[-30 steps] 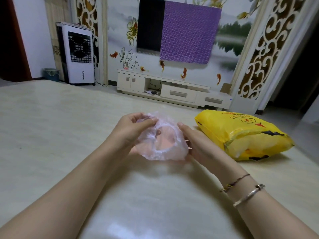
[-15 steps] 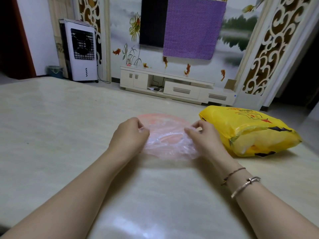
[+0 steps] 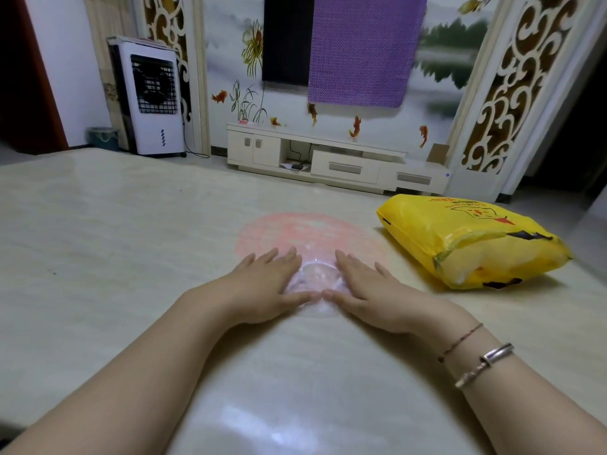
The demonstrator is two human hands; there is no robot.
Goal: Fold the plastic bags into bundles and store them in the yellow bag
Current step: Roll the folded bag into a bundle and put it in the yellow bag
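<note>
A thin pink plastic bag (image 3: 305,234) lies spread flat on the pale marble table (image 3: 115,224), its far part blurred. My left hand (image 3: 266,284) and my right hand (image 3: 368,287) press flat on its near end, fingers straight, thumbs almost touching. Between the hands the plastic looks crumpled and whitish. The yellow bag (image 3: 469,241) lies on its side to the right of my right hand, bulging, with its opening facing me.
The table's far edge runs behind the bags. Beyond it stand a white TV cabinet (image 3: 328,159), a white air cooler (image 3: 151,100) at the left and a wall TV partly covered by a purple cloth (image 3: 361,47).
The pink bag was held bunched above the table in both hands. It has been laid down and spread out, and both hands have opened flat on it.
</note>
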